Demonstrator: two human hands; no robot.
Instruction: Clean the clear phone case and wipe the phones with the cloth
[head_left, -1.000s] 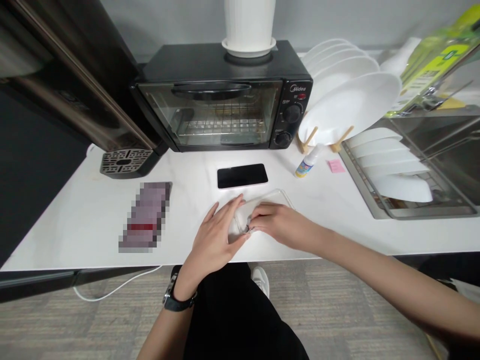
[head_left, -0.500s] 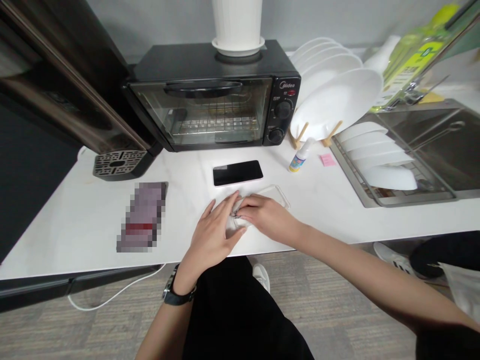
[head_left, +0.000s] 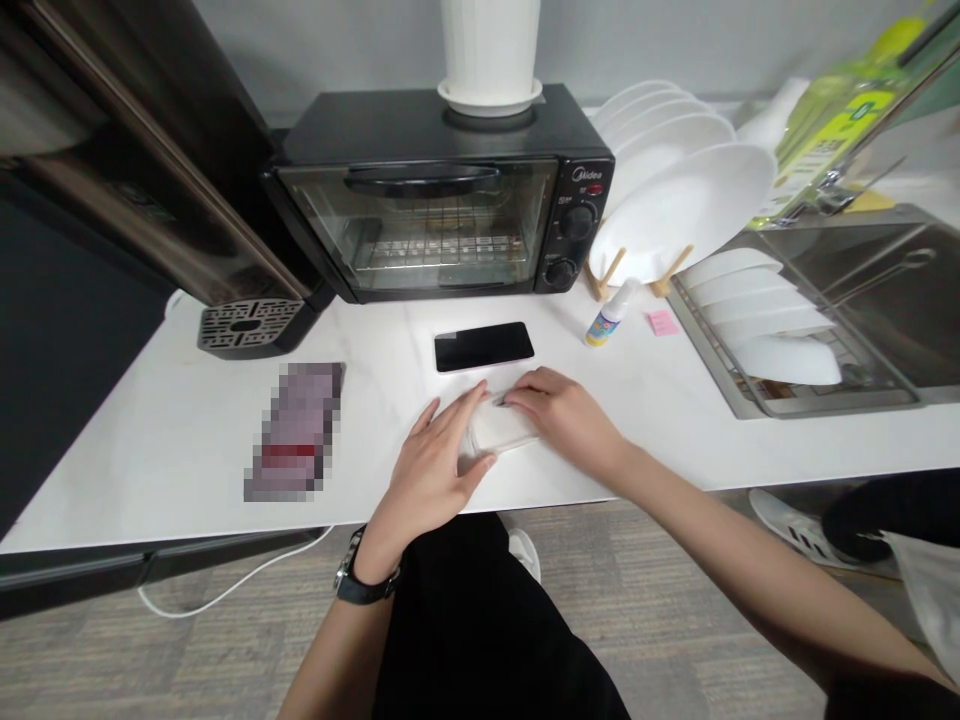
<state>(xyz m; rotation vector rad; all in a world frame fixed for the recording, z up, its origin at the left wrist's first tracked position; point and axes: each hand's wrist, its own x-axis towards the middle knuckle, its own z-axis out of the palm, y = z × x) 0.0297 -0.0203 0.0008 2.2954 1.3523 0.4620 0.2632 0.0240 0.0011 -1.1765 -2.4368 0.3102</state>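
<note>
A clear phone case (head_left: 499, 428) lies flat on the white counter. My left hand (head_left: 435, 465), with a watch at its wrist, rests at the case's left end, thumb and fingers spread on either side of it. The fingers of my right hand (head_left: 559, 415) are pinched together over the case's upper right part, around something small and dark that I cannot make out. The right hand covers the right end of the case. Just beyond the hands lies a phone (head_left: 484, 346) with a dark screen.
Behind the phone stands a black toaster oven (head_left: 450, 225). A small spray bottle (head_left: 611, 315) and a pink note (head_left: 663, 322) are to the right, near a sink rack (head_left: 847, 405) with bowls. A blurred-out flat object (head_left: 295, 430) lies left.
My right hand has moved right and slightly away along the case, uncovering more of its middle. My left hand stays at the left end. The view has shifted slightly.
</note>
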